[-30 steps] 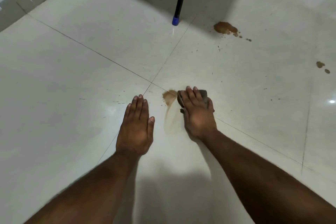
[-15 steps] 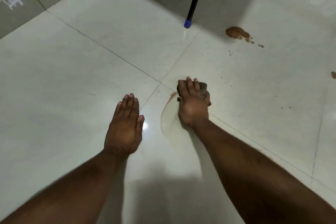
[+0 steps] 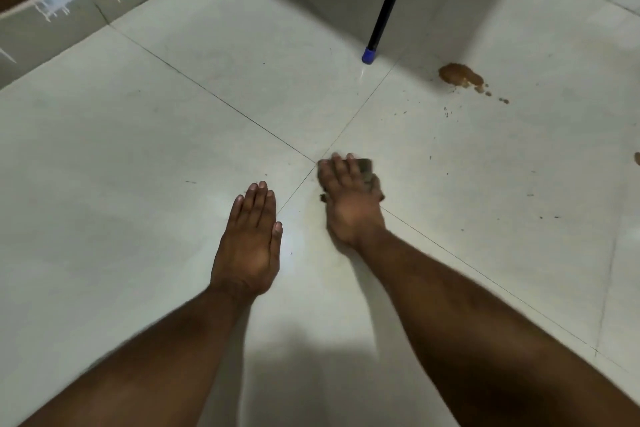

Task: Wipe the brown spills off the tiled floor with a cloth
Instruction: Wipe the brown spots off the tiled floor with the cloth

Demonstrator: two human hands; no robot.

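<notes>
Right hand [image 3: 349, 198] flat, pressing cloth [image 3: 367, 168] onto tiled floor [image 3: 138, 166] at grout crossing. Left hand [image 3: 251, 239] spread, empty, bracing. Next brown spill [image 3: 459, 74] lies ahead-right — elongated rightward, nearer right hand.

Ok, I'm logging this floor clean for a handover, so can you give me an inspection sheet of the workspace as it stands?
Surface: pale tiled floor, glossy, faint brown smear beside the cloth.
Job's things: dark cloth flat on the floor under the right hand; brown spill with droplets near the black leg, unwiped; another brown spot at the right edge.
Clutter: small dark specks right of the cloth.
Grippers: right hand pressing the cloth; left hand flat on the floor, empty.
Cables: nothing seen.
Surroundings: two black legs with blue feet; skirting with white drips.
</notes>
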